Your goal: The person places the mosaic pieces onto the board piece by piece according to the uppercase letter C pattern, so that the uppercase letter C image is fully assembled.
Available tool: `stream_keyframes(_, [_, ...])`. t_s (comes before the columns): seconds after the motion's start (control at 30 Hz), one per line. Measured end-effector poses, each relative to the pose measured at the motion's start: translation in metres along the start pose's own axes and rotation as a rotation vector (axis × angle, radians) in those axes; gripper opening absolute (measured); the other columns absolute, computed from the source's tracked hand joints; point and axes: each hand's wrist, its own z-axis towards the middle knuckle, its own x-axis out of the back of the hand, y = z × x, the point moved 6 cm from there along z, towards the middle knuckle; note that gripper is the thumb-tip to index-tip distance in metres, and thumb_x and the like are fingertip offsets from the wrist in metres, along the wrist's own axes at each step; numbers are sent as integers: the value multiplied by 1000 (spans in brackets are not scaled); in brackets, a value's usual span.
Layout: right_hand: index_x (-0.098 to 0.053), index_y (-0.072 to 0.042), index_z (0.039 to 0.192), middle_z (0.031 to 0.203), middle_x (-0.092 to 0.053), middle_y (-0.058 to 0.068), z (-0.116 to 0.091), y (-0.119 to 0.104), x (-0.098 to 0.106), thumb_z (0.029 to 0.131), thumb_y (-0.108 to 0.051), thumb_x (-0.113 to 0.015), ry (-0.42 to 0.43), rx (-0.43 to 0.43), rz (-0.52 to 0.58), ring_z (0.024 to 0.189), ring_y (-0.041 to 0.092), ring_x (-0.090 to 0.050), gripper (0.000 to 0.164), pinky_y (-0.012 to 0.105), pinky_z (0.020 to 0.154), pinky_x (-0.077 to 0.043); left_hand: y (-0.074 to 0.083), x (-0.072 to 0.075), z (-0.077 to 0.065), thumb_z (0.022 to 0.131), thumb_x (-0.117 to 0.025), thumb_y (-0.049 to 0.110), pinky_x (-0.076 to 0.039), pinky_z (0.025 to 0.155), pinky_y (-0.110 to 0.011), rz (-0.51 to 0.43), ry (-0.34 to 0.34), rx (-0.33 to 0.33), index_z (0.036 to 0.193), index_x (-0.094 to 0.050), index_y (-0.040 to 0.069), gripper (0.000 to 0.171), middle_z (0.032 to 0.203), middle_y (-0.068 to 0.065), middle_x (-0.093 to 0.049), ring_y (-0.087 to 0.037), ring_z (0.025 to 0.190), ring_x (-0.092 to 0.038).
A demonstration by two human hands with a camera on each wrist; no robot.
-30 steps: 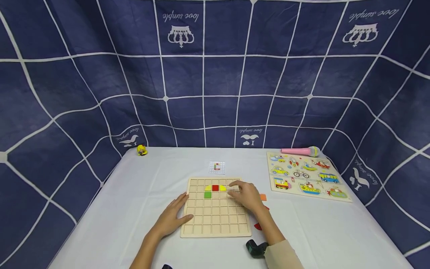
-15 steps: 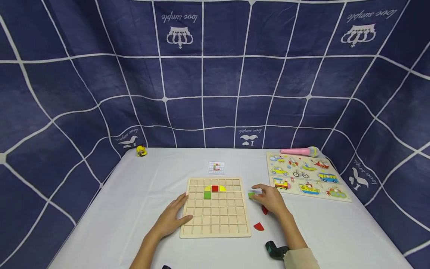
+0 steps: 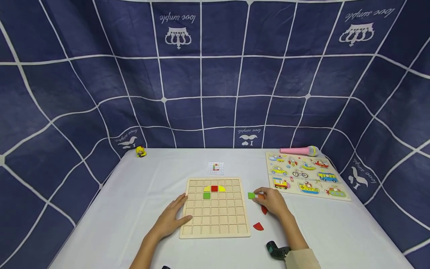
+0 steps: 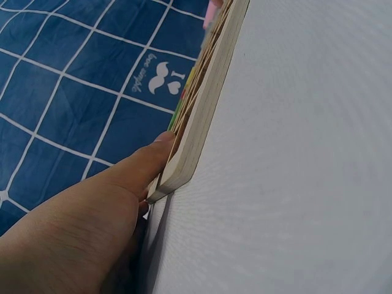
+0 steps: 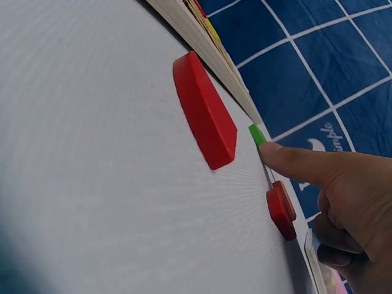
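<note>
A light wooden grid board (image 3: 215, 220) lies on the table. Set in its cells are a red square tile (image 3: 214, 188), a yellow quarter-round tile (image 3: 222, 188) on either side of it, and a green square tile (image 3: 206, 195) below. My left hand (image 3: 170, 216) rests at the board's left edge, fingers extended and thumb (image 4: 156, 150) over the rim. Right of the board, my right hand (image 3: 273, 201) pinches a second green square tile (image 3: 251, 195) between thumb and index finger, low at the table. An orange tile (image 3: 261, 196) shows partly behind those fingers.
Red fan-shaped tiles (image 3: 258, 226) lie near the right hand. A small pattern card (image 3: 215, 168) sits behind the board. At the back right are a picture puzzle board (image 3: 295, 183) and a pink toy microphone (image 3: 299, 151). A yellow figurine (image 3: 140, 151) stands back left.
My right hand has left the board's upper right and come over to the loose green tile, its index finger closing down at the tile's edge. The left hand stays in place.
</note>
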Motion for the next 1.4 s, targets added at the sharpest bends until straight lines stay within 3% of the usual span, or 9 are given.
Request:
stream_keyframes(0.17, [-71,-17,95,54,-42,-3,-1,-4,3,73,-25,-78,2,13,-11,53,13,-36,24,26,49,-29,0,0,-1,80,-64,51,-24,104,-56,-8,2,-12,143,-35,10,81,150,-7,-26,-33,135,-24])
stream_keyframes(0.5, [-71,-20,95,50,-32,-6,2,-47,10,75,-30,-77,69,133,40,45,7,-26,24,23,41,-22,2,2,-1,80,-66,49,-24,104,-56,-15,3,-10,143,-35,10,80,150,-7,-26,-34,135,-23])
stream_keyframes(0.77, [-70,-18,98,48,-28,-9,3,-92,-13,75,-31,-77,41,205,84,44,5,-21,27,20,40,-19,-1,3,-2,80,-65,50,-23,105,-55,-14,-4,-6,143,-34,11,80,150,-7,-25,-33,135,-23])
stream_keyframes(1.0, [-69,-18,97,47,-26,-12,1,-122,-40,76,-34,-75,20,303,47,43,2,-19,27,19,37,-19,-2,1,-2,81,-64,52,-24,104,-55,-8,-2,-12,143,-35,10,80,150,-6,-25,-33,135,-23])
stream_keyframes(1.1, [-70,-17,97,45,-31,-11,1,-131,-53,77,-36,-74,-21,325,21,43,3,-22,28,21,38,-23,-1,2,-2,80,-65,51,-24,104,-55,-5,-2,-9,143,-35,10,80,150,-6,-26,-33,135,-24])
stream_keyframes(1.27, [-71,-19,94,64,-62,-9,1,-141,-70,76,-39,-73,-69,334,-46,54,3,-42,27,22,52,-41,1,3,-2,81,-65,49,-25,104,-55,-9,3,-15,142,-36,9,79,150,-7,-26,-33,135,-25])
stream_keyframes(1.33, [-71,-19,94,72,-66,-9,2,-143,-74,76,-40,-73,-88,326,-65,57,3,-45,27,22,54,-43,1,3,-2,81,-65,49,-25,104,-55,-11,1,-17,142,-36,9,79,150,-7,-26,-33,135,-25])
stream_keyframes(1.4, [-71,-19,94,68,-64,-9,2,-144,-78,76,-40,-73,-109,319,-79,55,4,-44,28,21,50,-41,1,4,-2,81,-65,48,-25,104,-55,-13,-1,-17,142,-36,10,78,150,-7,-26,-33,135,-25])
